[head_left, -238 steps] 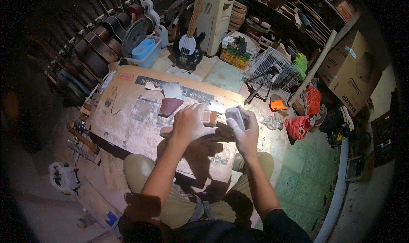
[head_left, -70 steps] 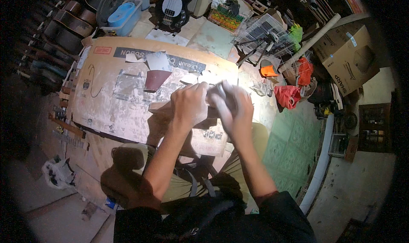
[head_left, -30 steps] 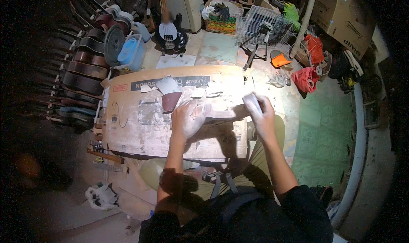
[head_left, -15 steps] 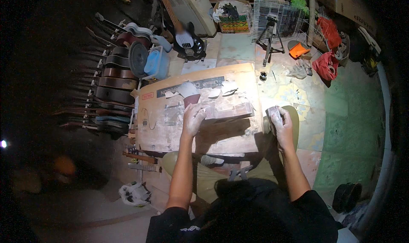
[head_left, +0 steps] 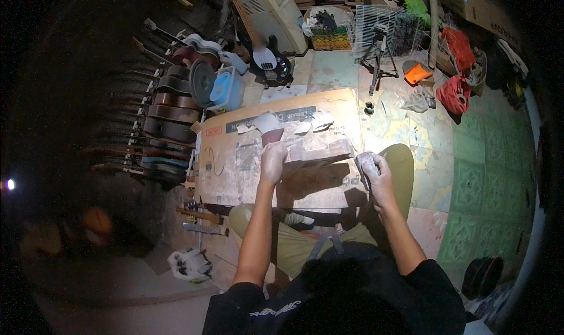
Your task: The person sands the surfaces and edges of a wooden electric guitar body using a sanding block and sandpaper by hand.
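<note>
My left hand (head_left: pixel 272 162) is closed around the left end of a long, pale, dusty piece of wood (head_left: pixel 320 151), held above a cardboard sheet (head_left: pixel 229 185) and casting a dark shadow on it. My right hand (head_left: pixel 380 179) grips a small dusty block (head_left: pixel 366 163), which looks like a sanding block, just off the right end of the wood. White dust coats the fingers of both hands. A dark red piece of sandpaper (head_left: pixel 272 136) lies just beyond my left hand, and torn pale scraps (head_left: pixel 268 122) lie farther up the sheet.
A row of guitars (head_left: pixel 170 126) stands at the left, near a blue bucket (head_left: pixel 226 91). Beyond the cardboard are a black electric guitar (head_left: pixel 270 64), a small tripod (head_left: pixel 379 59) and a wire cage (head_left: pixel 367 24). Red bags (head_left: pixel 453 93) and an orange dustpan (head_left: pixel 417 73) sit at the far right.
My right hand has moved left and slightly nearer to me with the block, closer to the wood's right end. The left hand keeps its hold. The whole view has shifted a little.
</note>
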`<act>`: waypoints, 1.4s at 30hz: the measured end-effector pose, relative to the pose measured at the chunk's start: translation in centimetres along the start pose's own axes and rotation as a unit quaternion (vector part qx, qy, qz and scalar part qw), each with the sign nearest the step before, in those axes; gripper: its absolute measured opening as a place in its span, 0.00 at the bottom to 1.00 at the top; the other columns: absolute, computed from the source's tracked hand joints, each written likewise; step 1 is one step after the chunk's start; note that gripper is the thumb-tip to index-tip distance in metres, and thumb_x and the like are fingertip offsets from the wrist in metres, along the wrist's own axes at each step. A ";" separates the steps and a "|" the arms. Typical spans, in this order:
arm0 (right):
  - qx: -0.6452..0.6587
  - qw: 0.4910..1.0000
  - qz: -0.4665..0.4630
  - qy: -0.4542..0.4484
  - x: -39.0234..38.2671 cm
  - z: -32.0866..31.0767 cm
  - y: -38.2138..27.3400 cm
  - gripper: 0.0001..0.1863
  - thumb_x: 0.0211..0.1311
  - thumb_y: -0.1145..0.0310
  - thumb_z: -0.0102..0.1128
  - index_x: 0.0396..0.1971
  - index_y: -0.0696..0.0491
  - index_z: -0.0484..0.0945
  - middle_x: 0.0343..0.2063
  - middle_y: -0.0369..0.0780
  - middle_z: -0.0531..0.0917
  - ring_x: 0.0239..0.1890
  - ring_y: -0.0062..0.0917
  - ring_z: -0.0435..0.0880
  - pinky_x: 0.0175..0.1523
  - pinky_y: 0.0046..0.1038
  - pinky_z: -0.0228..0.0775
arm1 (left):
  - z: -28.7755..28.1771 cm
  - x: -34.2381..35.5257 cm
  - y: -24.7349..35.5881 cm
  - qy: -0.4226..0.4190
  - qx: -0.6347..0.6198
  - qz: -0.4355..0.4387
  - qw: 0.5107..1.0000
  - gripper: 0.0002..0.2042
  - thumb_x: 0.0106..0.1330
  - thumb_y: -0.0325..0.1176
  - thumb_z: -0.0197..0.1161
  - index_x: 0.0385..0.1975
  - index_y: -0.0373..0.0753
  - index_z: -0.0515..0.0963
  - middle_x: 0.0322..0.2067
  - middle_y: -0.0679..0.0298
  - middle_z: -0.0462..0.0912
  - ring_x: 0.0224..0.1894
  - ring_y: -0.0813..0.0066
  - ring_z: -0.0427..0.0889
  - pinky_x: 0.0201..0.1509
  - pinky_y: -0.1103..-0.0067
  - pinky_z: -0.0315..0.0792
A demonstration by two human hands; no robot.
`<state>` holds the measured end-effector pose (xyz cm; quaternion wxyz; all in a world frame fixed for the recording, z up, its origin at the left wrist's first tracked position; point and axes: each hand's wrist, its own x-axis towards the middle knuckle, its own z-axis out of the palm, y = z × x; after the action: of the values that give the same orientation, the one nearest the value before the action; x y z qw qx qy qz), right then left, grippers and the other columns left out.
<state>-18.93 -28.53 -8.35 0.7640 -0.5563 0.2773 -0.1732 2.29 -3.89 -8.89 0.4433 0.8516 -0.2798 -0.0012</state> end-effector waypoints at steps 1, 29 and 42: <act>-0.003 1.000 0.000 0.000 0.0 0.1 0.2 0.25 0.67 0.66 0.63 0.59 0.63 0.70 0.51 0.43 0.79 0.51 0.23 0.78 0.57 0.26 0.70 | -0.1 -0.4 1.4 0.002 0.013 0.051 0.999 0.13 0.62 0.37 0.56 0.35 0.35 0.81 0.38 0.49 0.83 0.43 0.49 0.79 0.50 0.62 0.70; -0.330 0.876 -0.316 -0.154 -0.7 10.0 -4.2 0.21 0.48 0.67 0.73 0.44 0.56 0.83 0.36 0.46 0.83 0.38 0.37 0.82 0.46 0.33 0.74 | 3.0 -6.0 8.1 0.079 0.098 -0.059 0.990 0.19 0.48 0.31 0.67 0.43 0.40 0.77 0.34 0.54 0.83 0.39 0.48 0.83 0.41 0.60 0.76; -0.286 0.912 -0.256 -0.142 -2.8 10.7 -3.0 0.19 0.51 0.69 0.73 0.42 0.60 0.80 0.34 0.47 0.81 0.37 0.36 0.81 0.42 0.32 0.73 | 3.5 -5.5 8.1 0.167 0.068 -0.068 0.981 0.06 0.59 0.31 0.64 0.29 0.38 0.73 0.26 0.53 0.80 0.29 0.48 0.82 0.32 0.59 0.74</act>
<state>-14.42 -19.84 -2.47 0.5330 -0.8217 0.0515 -0.1953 -7.06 -7.54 -6.23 0.4241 0.8849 -0.1426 0.1298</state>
